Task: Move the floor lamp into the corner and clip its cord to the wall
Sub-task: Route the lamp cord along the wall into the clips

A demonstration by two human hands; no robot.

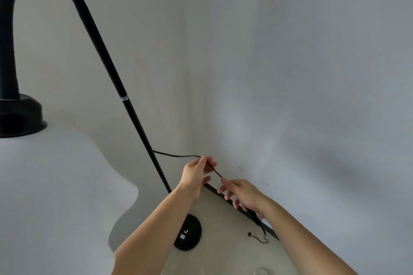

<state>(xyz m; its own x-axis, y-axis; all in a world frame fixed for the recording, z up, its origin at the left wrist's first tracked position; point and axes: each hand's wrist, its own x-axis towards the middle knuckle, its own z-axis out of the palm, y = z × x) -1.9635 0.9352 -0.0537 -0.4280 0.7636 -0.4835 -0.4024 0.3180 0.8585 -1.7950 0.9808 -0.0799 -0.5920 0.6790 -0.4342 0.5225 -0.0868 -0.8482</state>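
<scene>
A black floor lamp stands in the room's corner: its thin pole (134,114) curves over at the top left down to a wavy white shade (55,196), and its round base (188,235) rests on the pale floor. A thin black cord (176,155) leaves the pole low down and runs right. My left hand (196,173) pinches this cord. My right hand (242,194) grips the same cord a little farther along, close to the right wall. Below my right hand the cord thickens into an inline switch (257,219) and trails onto the floor.
Two plain grey walls meet at the corner (190,73). A dark baseboard (225,197) runs along the foot of the right wall. The cord's loose end (259,238) lies curled on the floor. A pale object (261,271) shows at the bottom edge.
</scene>
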